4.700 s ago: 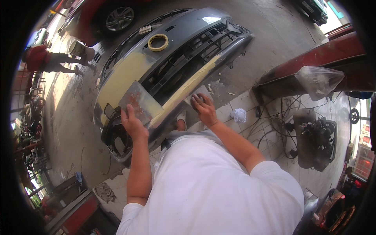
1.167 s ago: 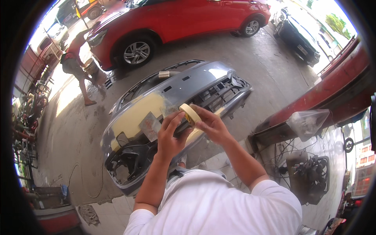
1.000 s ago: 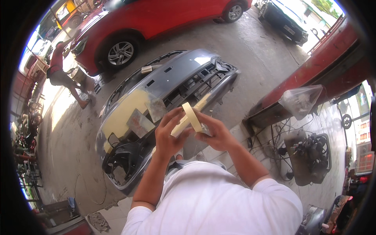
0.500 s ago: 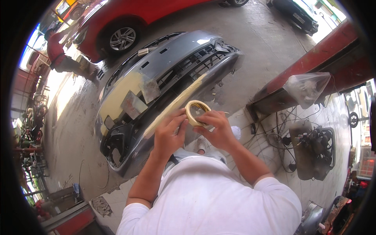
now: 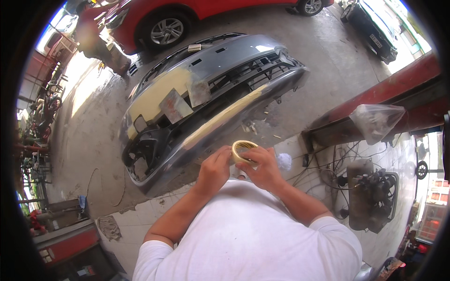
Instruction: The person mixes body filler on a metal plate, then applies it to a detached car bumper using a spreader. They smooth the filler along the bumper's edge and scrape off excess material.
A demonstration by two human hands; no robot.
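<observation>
Above the grey bumper (image 5: 206, 93), masking tape roll (image 5: 243, 151) pinched between left hand (image 5: 214, 169) and right hand (image 5: 263, 167) fingers, both clamped on it

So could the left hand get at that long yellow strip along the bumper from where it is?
Probably yes: the left hand, on the tape roll, is beside the yellow strip with nothing between.
</observation>
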